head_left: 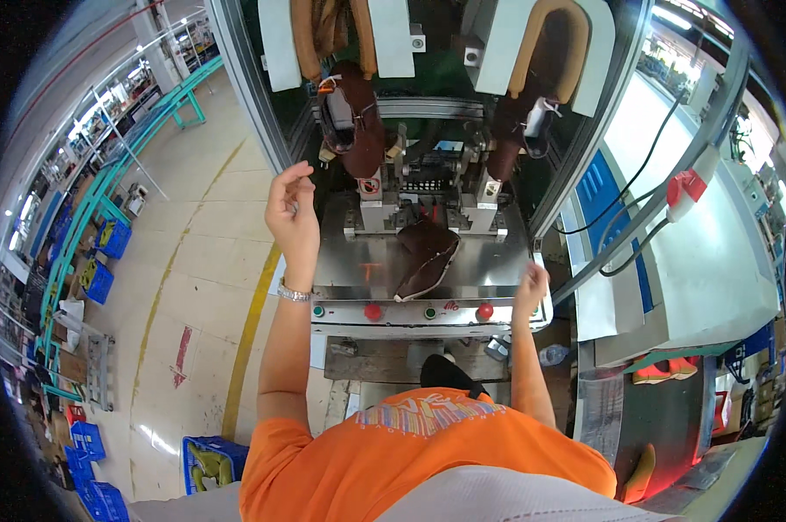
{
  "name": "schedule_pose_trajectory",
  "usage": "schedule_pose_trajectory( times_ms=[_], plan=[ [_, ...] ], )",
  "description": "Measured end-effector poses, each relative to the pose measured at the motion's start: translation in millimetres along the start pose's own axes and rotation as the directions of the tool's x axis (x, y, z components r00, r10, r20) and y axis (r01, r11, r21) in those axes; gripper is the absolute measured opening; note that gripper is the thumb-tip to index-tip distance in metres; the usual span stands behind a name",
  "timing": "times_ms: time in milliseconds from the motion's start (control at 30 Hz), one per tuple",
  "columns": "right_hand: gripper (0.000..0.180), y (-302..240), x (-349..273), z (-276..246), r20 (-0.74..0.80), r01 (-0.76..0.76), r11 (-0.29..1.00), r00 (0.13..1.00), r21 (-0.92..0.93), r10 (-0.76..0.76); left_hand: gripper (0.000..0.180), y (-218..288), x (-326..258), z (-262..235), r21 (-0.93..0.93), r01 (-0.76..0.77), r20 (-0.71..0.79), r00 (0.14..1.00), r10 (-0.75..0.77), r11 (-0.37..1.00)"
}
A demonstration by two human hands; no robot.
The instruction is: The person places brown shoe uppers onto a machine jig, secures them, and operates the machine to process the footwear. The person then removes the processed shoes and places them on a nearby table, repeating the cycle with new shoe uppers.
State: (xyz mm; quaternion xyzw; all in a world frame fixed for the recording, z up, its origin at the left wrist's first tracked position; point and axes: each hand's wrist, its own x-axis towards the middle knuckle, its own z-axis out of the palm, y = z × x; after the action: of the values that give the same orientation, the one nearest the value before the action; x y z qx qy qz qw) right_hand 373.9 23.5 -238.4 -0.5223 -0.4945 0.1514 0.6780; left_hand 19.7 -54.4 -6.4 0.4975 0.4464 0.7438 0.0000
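Note:
My left hand (294, 217) is raised beside the left post of the machine, its fingers loosely bent and a gap showing by the thumb. Nothing is visible in it. To the right of the steel worktop (345, 271), my right hand (529, 289) is curled and slightly blurred, with no object visible in it. Between the hands, a dark brown shoe upper (429, 257) lies on the worktop. Farther back, another brown upper (358, 122) sits on the left form, below a padded tan clamp (367, 39). A third brown upper (508, 143) is on the right form.
Red buttons (373, 311) and green buttons (430, 313) line the machine's front panel. A metal post (245, 83) bounds it on the left. On the right stands a white machine (706, 278) with hanging black cables. A blue crate (210, 461) with green items is on the floor behind left.

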Motion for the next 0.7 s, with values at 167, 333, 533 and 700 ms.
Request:
schedule_pose_trajectory(
  times_ms=[167, 333, 533, 700],
  plan=[
    [0.021, -260.0, 35.3, 124.4, 0.293, 0.446, 0.797, 0.763, 0.409, -0.577, 0.016, 3.3, -37.5, -2.7, -0.101, 0.074, 0.038, 0.997, -0.070, 0.992],
    [0.022, -350.3, 65.0, 226.5, 0.209, 0.822, 0.544, 0.509, 0.170, -0.835, 0.012, 6.8, -82.6, -16.4, -0.039, 0.214, 0.120, 0.971, -0.208, 0.976],
    [0.009, -359.2, 90.3, 234.6, 0.205, 0.906, 0.398, 0.366, 0.146, -0.908, 0.015, -5.1, -93.5, -56.8, 0.099, 0.193, 0.113, 0.973, -0.203, 0.976],
    [0.011, -396.2, 59.6, 145.7, 0.161, 0.881, 0.355, 0.319, 0.313, -0.934, 0.028, 22.9, -68.8, -61.9, 0.220, 0.089, -0.096, 0.993, -0.070, 0.971]
  ],
)
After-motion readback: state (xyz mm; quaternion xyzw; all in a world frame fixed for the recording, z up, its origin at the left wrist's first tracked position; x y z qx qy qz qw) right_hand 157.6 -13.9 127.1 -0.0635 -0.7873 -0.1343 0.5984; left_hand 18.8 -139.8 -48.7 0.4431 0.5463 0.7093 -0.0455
